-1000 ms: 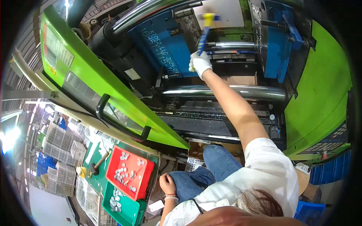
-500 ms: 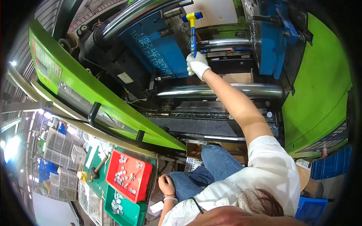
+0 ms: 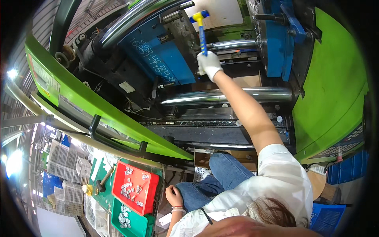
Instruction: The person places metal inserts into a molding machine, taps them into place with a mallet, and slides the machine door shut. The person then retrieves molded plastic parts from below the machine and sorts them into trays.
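In a white glove, my right hand (image 3: 209, 65) grips the handle of a hammer (image 3: 203, 37) with a yellow and blue head. The hammer stands upright in the gap of a large machine, its head just right of the grey metal face (image 3: 179, 33) of a blue mould block (image 3: 158, 55). I see a small space between head and face. My bare left hand (image 3: 174, 196) rests by my thigh with its fingers curled in, and I see nothing in it.
Polished steel bars (image 3: 233, 95) cross the machine below and behind my right arm. Another blue mould block (image 3: 278, 49) faces from the right. A green door (image 3: 106, 114) with a black handle stands left. A red tray (image 3: 152, 189) and a green tray (image 3: 142, 223) hold small silvery parts.
The hammer's head has moved slightly right, away from the grey mould face, still in my right hand. The whole view has shifted a little. My left hand stays by my thigh.
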Available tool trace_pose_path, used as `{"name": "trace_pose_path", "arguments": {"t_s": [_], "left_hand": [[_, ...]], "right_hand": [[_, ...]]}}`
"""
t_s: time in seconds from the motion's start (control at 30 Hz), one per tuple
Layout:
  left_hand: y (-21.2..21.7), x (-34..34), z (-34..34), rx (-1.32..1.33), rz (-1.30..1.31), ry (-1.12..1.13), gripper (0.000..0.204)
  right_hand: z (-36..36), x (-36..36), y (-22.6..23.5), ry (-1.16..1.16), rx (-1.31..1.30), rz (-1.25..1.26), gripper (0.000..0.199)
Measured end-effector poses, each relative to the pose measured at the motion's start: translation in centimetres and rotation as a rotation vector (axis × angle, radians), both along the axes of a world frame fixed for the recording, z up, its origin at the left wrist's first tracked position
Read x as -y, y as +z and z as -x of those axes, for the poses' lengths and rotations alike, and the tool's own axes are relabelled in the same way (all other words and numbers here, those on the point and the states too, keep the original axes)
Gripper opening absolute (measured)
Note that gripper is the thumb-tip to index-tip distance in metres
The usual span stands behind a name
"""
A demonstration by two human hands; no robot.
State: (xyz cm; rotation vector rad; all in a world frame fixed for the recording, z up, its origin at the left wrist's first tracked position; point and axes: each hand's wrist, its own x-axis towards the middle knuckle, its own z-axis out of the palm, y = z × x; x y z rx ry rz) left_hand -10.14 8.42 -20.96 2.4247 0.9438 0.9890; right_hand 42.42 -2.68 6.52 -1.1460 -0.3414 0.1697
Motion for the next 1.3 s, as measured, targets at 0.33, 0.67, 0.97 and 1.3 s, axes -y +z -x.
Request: {"name": "trace_pose_path", "arguments": {"t_s": [0.33,0.67,0.97,1.3], "left_hand": [[0.2,0.4,-0.9,0.002,0.014,-0.007,0.007],[-0.6,-0.5,-0.5,-0.029,0.019,-0.001,0.008],[-0.7,-0.4,-0.4,-0.018,0.033,0.006,0.007],[-0.6,0.0,-0.7,-0.037,0.008,0.006,0.006]], "right_hand": [[-5.6,-3.9,1.0,0.155,-0.191,-0.166,0.013],[-6.0,-3.9,3.4,-0.243,-0.174,-0.456,0.012],[-7.3,-0.1,1.9,0.077,-0.086,-0.084,0.007],[-5.9,-0.4,0.9,0.235,-0.116,-0.158,0.011]]}}
